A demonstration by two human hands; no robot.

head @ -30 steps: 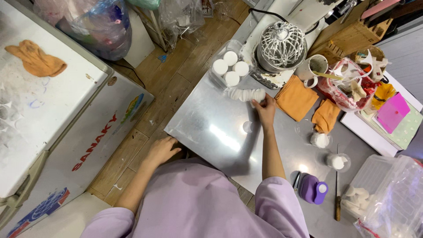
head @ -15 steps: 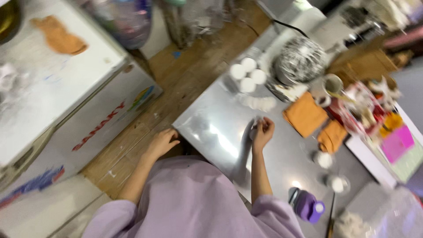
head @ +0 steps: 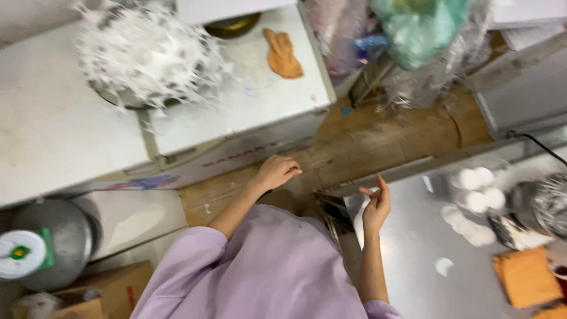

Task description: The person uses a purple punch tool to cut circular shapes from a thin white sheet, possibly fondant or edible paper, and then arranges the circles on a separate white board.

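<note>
Our right hand [head: 377,204] is raised with loosely curled fingers, holding nothing, above the near corner of the steel table [head: 413,236]. Our left hand [head: 276,171] hangs half-curled and empty beside that table, over the wooden floor [head: 378,139]. White round lids [head: 477,183] lie farther along the table.

The person wears a loose, pale lilac garment that fills the lower middle of the view, its cloth plain, without print or pattern, and gathered in soft folds across the chest and shoulders. It has 2 short sleeves, each wide at the opening and ending above the elbow, so both forearms are bare. The left hand [head: 275,172] and the right hand [head: 377,205] are bare too: no gloves. No ring, watch or bracelet can be made out on either wrist, though the picture is somewhat blurred. The garment's lower hem is out of view.
</note>
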